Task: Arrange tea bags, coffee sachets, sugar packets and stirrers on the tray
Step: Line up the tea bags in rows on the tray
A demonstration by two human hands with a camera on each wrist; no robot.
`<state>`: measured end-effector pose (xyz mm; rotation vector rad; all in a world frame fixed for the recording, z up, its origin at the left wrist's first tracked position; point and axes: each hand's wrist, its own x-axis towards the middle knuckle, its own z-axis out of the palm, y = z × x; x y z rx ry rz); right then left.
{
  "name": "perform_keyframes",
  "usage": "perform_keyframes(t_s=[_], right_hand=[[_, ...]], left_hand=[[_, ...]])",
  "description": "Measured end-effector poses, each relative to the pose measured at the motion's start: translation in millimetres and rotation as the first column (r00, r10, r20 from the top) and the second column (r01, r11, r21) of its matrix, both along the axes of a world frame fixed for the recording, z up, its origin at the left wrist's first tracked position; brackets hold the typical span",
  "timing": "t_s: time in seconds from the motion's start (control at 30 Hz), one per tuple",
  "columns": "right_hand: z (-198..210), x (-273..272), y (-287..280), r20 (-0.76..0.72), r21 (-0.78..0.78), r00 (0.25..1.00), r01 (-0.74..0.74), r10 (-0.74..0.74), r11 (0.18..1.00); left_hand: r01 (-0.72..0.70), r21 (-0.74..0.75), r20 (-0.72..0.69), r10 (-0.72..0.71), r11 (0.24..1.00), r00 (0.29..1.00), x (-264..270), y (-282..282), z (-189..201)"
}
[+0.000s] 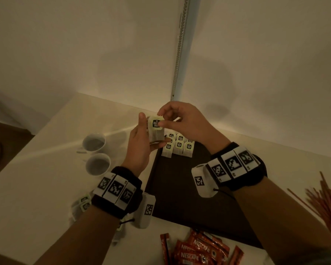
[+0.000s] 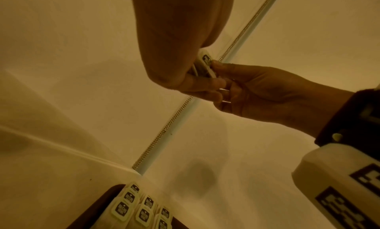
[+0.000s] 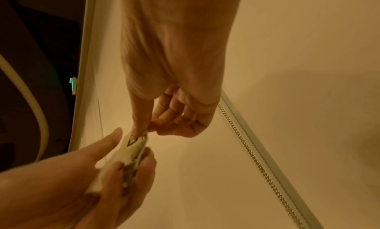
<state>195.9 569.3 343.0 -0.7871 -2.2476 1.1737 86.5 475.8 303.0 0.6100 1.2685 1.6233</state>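
Left hand (image 1: 139, 144) grips a stack of tea bags (image 1: 156, 131) above the tray (image 1: 172, 192); right hand (image 1: 185, 121) pinches the top tag. Tray holds rowed bags (image 1: 179, 145); cups (image 1: 96, 153) left, sachets (image 1: 197, 249) near, stirrers (image 1: 327, 201) right.

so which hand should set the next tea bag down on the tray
Right. The right hand already pinches the top tea bag's tag, above the rows on the tray; the left hand holds the stack.

Cups (image 1: 96, 153) left of tray (image 1: 180, 197)
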Motion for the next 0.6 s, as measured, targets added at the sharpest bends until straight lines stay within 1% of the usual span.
perform_keyframes(t_s=[0.07, 0.2, 0.27, 0.33, 0.43, 0.5, 0.6], right_hand=[[7.7, 1.1, 4.1, -0.012, -0.043, 1.000, 0.014, -0.015, 0.999], [35.1, 2.7, 4.9, -0.081, -0.090, 0.997, 0.008, -0.016, 0.996], [52.5, 2.3, 2.0, -0.088, -0.036, 0.996, 0.029, -0.032, 0.999], [66.3, 1.8, -0.9, -0.072, 0.065, 0.997, 0.040, -0.035, 0.997], [79.0, 2.1, -5.9, -0.033, 0.162, 0.999, 0.020, -0.015, 0.987], [82.9, 3.2, -8.6, -0.026, 0.192, 1.000, 0.007, -0.002, 0.981], [85.4, 5.8, -10.7, -0.025, 0.193, 1.000, 0.012, -0.007, 0.981]], left_hand=[[0.022, 0.043, 0.022, -0.023, 0.999, 0.999, -2.2, -0.6, 0.4], [0.072, 0.115, -0.019, -0.070, 0.991, 0.997, -3.3, -0.8, 3.6], [0.071, 0.136, -0.020, -0.069, 0.988, 0.997, -1.9, -0.4, 7.1], [0.070, 0.157, -0.003, -0.071, 0.985, 0.997, 1.3, 0.2, 10.5], [0.099, 0.201, 0.031, -0.107, 0.975, 0.994, 6.1, 0.3, 13.6], [0.117, 0.230, 0.064, -0.135, 0.966, 0.989, 8.1, -0.2, 15.2], [0.107, 0.236, 0.081, -0.130, 0.966, 0.988, 9.7, -1.4, 17.7]])
